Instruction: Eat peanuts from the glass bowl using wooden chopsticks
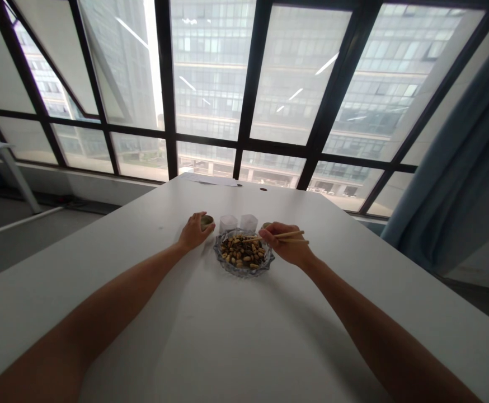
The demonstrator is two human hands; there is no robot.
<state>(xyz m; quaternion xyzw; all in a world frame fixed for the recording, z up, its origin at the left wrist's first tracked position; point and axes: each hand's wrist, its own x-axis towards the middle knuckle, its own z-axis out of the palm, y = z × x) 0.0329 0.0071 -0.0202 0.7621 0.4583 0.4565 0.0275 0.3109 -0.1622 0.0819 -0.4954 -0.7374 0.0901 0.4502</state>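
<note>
A clear glass bowl with a scalloped rim [244, 273] stands on the table, filled with mixed nuts [239, 261] in shells. My right hand [285, 242] is closed on a pair of wooden chopsticks [295, 234], whose tips reach in over the nuts at the bowl's right side. At the bowl's left, my left hand [193, 230] curls round the near side of a small greenish-brown cup [206, 221]. Two frosted, whitish cups [228, 223] stand side by side just behind the bowl. Another small brownish cup [266, 225] is mostly hidden behind my right hand.
The long white table [227, 347] extends towards tall windows with dark frames. Papers [211, 179] lie at its far end, near dark round spots. A blue curtain [450, 168] hangs at the right. Part of another white table [18, 173] shows at the left.
</note>
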